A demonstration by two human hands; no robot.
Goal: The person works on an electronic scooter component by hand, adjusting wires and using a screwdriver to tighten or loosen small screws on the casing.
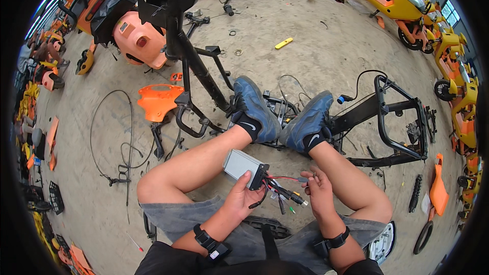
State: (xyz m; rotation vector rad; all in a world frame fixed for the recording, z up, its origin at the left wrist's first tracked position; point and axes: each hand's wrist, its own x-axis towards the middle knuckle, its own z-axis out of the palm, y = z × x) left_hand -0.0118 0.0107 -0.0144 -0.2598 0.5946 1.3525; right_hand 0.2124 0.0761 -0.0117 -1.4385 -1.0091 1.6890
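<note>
Between the left hand point(237, 193) and right hand point(319, 193), wires point(275, 188) are crowding the gap. From there, floor point(289, 164) is showing at 12 o'clock — a pocket ending where shoes point(257, 114) are blocking. The box point(242, 164) is obstructing 10; the right leg point(351, 175) is shutting 2. Beyond the shoes, the frame point(201, 74) is standing across 11 to 2.

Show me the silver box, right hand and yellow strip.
Silver box point(240, 163): head view, broad face.
Right hand point(320, 191): head view, middle of the hand.
Yellow strip point(283, 43): head view, middle of its length.
</note>
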